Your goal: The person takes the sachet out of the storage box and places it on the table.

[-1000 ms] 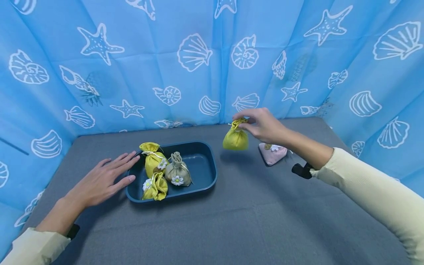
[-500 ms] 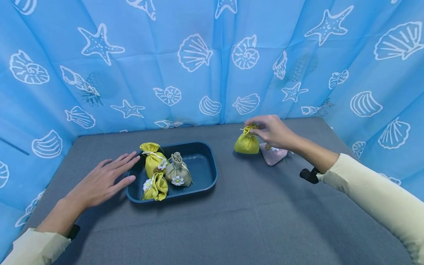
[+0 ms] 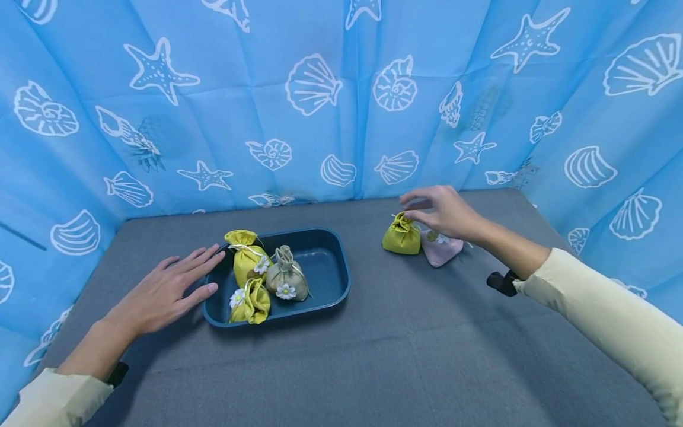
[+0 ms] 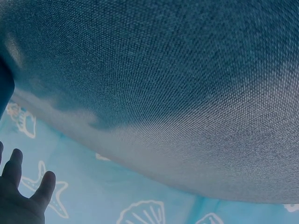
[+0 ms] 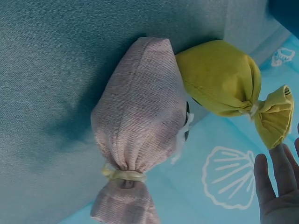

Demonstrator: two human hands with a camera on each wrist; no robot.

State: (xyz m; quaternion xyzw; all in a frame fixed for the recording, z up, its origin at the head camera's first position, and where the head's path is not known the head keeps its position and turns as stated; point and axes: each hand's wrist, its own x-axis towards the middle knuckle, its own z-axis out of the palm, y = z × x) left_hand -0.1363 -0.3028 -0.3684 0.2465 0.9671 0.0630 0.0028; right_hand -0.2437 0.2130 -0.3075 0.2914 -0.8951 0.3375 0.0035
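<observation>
Nothing is gripped by R hand [image 3: 445, 212]: fingers are spread and relaxed just above the tied neck of the yellow-green pouch [image 3: 401, 236]; contact can't be told. Pouch is set upright on the grey tabletop [image 3: 373, 356], well to the R of the blue tray [image 3: 325, 252], touching a pink pouch [image 3: 440, 249] on its far side from the tray. L hand [image 3: 160, 293] is laid flat, fingers straight, at the tray's L edge. Three pouches [image 3: 267, 276] are seen inside the tray.
</observation>
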